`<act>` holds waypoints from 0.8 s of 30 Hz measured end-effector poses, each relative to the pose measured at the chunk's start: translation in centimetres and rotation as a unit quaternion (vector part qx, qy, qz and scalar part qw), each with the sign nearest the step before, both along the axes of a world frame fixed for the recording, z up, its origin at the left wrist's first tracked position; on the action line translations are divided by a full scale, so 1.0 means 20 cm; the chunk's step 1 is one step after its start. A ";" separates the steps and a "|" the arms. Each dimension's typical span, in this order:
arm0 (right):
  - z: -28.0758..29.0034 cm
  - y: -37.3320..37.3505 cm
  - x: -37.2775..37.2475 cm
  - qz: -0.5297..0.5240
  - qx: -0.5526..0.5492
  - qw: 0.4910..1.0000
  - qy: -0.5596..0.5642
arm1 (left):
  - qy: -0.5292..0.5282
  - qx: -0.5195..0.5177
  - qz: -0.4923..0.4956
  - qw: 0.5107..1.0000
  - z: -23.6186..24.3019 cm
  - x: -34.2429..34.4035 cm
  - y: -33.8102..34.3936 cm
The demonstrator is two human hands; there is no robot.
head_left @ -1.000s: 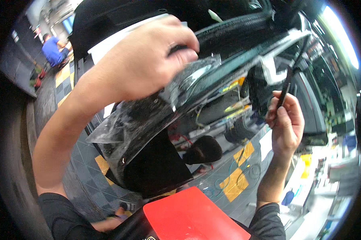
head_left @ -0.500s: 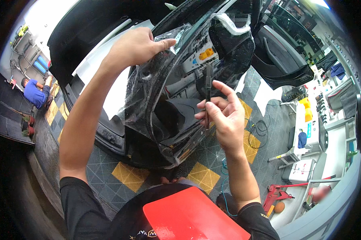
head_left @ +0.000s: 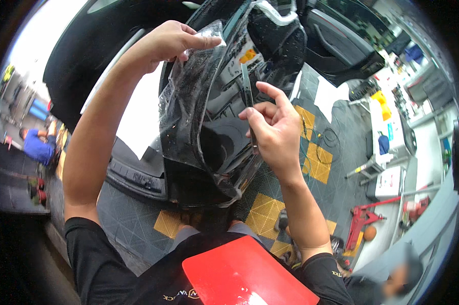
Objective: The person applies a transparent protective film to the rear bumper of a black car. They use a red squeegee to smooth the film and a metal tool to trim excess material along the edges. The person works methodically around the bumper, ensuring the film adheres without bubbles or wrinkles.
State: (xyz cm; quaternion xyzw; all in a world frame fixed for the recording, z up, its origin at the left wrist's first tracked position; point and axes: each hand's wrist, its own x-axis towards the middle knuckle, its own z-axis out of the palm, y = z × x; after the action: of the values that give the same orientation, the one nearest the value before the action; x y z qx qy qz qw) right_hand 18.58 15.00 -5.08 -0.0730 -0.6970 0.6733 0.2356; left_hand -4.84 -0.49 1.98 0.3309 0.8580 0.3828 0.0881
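A sheet of clear film (head_left: 181, 101) hangs over the glossy black car body panel (head_left: 189, 185), wrinkled on its left side and dotted with drops. My left hand (head_left: 171, 43) is at the panel's upper left edge, closed on a bunched corner of that film between thumb and fingers. In my right hand (head_left: 275, 127) is a slim, dark utility knife (head_left: 248, 91), held upright in front of the panel. Its tip points up, and its index finger is raised off it. Whether the knife touches the film I cannot tell. A flat red squeegee (head_left: 250, 277) shows at my chest.
White sheets (head_left: 140, 117) lie in the car's boot. An open car door (head_left: 341, 46) stands at the upper right. A white bench (head_left: 397, 127) and a red floor jack (head_left: 359, 223) line the right side. People are at the far left (head_left: 38, 146) and lower right (head_left: 392, 284).
The view has shifted, and the car sits higher and further left. My left hand still grips the film; the knife now leans more to the left. A person has come into view at lower right.
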 end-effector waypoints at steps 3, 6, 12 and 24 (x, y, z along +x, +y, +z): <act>0.00 -0.14 -0.08 -0.095 0.050 0.994 0.014 | 0.046 -0.020 -0.065 0.997 -0.01 -0.06 0.04; -0.01 -0.30 -0.15 -0.203 0.117 0.972 0.021 | 0.021 0.043 -0.112 0.993 -0.02 -0.10 0.06; 0.02 -0.44 -0.23 -0.291 0.229 0.928 -0.022 | -0.005 0.040 -0.168 0.985 -0.02 -0.14 0.07; 0.08 -0.48 -0.29 -0.322 0.322 0.885 -0.100 | -0.011 0.076 -0.197 0.977 -0.05 -0.20 0.05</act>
State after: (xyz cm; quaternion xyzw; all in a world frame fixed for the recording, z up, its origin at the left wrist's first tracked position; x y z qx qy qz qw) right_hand 12.69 5.36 -3.45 -0.2810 -0.8333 0.2881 0.3789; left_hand -8.84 0.57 0.89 0.4950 0.7433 0.4257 0.1458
